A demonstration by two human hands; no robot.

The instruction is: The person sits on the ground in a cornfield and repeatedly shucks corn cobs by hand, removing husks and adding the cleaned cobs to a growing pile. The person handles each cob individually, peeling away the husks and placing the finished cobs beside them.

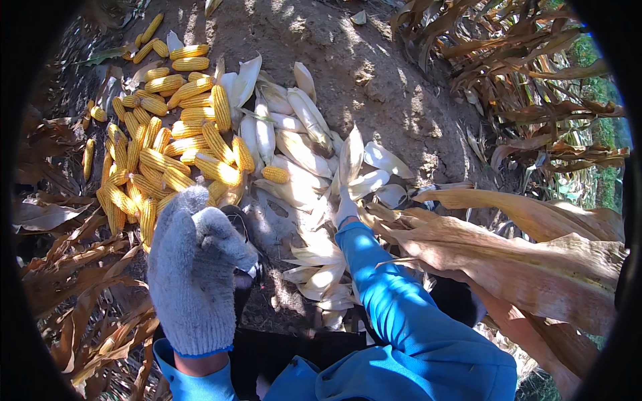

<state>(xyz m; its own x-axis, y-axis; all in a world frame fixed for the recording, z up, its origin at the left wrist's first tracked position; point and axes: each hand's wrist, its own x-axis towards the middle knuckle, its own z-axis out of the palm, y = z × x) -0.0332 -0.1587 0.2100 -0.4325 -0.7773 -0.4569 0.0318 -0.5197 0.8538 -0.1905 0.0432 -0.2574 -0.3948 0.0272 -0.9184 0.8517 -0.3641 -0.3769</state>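
My left hand [198,270], in a grey knit glove with a blue-edged cuff, is raised in front of the near edge of the husked yellow corn cobs [150,165]. Its fingers are curled in, and nothing shows in them. My right arm, in a blue sleeve, stretches forward to the pile of corn ears still in pale husks [301,145]. At its end my right hand [346,208], in a pale glove, closes at the lower end of one husk-covered ear [352,153]; glare blurs the fingers. One short bare cob [275,174] rests on the husked-over ears.
Loose peeled husks [323,275] lie between my arms. Large dry corn leaves [501,250] reach in from the right, close to my right sleeve. Standing dry stalks [531,90] line the far right, and more dry leaves [75,301] cover the left. Bare soil [341,60] stretches ahead.
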